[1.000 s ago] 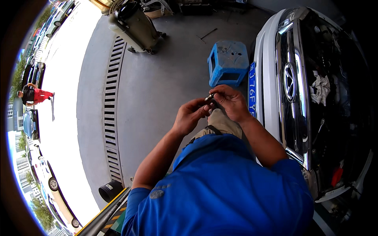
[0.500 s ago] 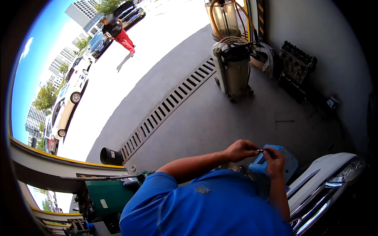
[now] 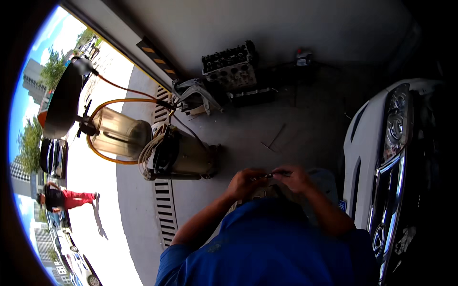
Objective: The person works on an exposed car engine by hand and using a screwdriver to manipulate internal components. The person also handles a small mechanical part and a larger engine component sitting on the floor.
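Side by side in front of my blue shirt, my left hand (image 3: pixel 248 183) and my right hand (image 3: pixel 296 180) are closed. Pinched between the fingertips of both is a small, slim metal part (image 3: pixel 269 176); it is too small and dark for its exact kind to show. A dim bluish plastic container (image 3: pixel 325 181) sits below and beyond my right hand, partly hidden by the forearm.
A white car front (image 3: pixel 358 157) stands close on my right. Ahead to the left is a wheeled oil drainer (image 3: pixel 188 155) with orange hoses. An engine block (image 3: pixel 231 69) lies by the wall, and a T-shaped rod (image 3: pixel 275 137) on the floor. Outside, a person (image 3: pixel 57 198) stands near parked cars.
My view has swung to the right, so the oil drainer and the outside now appear further left. Both hands stay together on the small metal part.
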Tool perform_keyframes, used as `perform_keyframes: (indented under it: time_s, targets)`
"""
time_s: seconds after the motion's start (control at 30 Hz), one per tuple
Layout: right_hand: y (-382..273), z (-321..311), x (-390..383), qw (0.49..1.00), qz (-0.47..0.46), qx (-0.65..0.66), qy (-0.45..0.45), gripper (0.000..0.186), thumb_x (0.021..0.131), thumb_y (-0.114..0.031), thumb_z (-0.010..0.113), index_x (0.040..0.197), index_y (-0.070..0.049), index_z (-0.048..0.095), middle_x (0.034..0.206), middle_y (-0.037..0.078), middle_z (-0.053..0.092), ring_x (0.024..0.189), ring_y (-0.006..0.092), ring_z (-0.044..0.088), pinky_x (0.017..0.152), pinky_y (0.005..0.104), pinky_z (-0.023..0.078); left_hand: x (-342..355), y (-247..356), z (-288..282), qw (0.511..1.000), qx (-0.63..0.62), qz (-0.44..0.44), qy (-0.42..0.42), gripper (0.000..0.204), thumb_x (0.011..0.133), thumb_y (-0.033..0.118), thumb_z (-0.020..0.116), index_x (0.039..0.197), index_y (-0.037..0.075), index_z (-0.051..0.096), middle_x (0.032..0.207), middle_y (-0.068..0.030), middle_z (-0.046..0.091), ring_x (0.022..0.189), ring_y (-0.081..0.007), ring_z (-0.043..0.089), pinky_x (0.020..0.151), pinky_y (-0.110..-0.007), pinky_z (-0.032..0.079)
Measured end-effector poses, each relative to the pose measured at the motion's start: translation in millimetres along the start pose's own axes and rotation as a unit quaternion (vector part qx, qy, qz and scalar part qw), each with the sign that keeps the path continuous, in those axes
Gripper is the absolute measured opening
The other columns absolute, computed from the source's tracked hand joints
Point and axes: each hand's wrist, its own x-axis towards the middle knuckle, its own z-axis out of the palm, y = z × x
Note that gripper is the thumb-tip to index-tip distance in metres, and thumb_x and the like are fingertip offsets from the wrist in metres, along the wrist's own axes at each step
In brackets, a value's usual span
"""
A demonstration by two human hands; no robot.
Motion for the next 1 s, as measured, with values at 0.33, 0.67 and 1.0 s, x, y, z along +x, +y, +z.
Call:
perform_keyframes:
  time_s: [0.33, 0.67, 1.0]
  targets:
    - [26, -284, 48, 0.970, -0.043, -0.032, 0.237, 0.027, 0.086, -0.027, 0.067, 0.102, -0.006, 0.069, 0.093, 0.012, 0.070, 0.084, 0.0231, 0.066, 0.075, 0.0344, 0.050, 353, 92, 105, 0.971, -0.001, -0.012, -0.237, 0.020, 0.086, 0.017, 0.068, 0.101, 0.002, 0.068, 0.094, -0.0082, 0.068, 0.090, -0.0149, 0.063, 0.083, -0.028, 0.046]
    - [76, -625, 69, 0.939, -0.073, -0.004, 0.335, 0.026, 0.084, -0.028, 0.066, 0.099, -0.007, 0.070, 0.091, 0.012, 0.070, 0.084, 0.0269, 0.066, 0.074, 0.0362, 0.049, 655, 235, 286, 0.951, 0.082, 0.035, -0.296, 0.023, 0.085, 0.019, 0.069, 0.099, 0.002, 0.068, 0.088, -0.0078, 0.070, 0.084, -0.0136, 0.063, 0.078, -0.027, 0.047]
    - [66, -866, -63, 0.837, 0.014, 0.062, 0.543, 0.027, 0.087, -0.027, 0.065, 0.103, -0.005, 0.068, 0.091, 0.010, 0.068, 0.084, 0.0213, 0.065, 0.077, 0.0336, 0.050, 859, 472, 523, 0.822, 0.095, 0.217, -0.518, 0.022, 0.087, 0.012, 0.066, 0.108, 0.004, 0.065, 0.097, -0.0072, 0.067, 0.087, -0.0146, 0.063, 0.079, -0.028, 0.049]
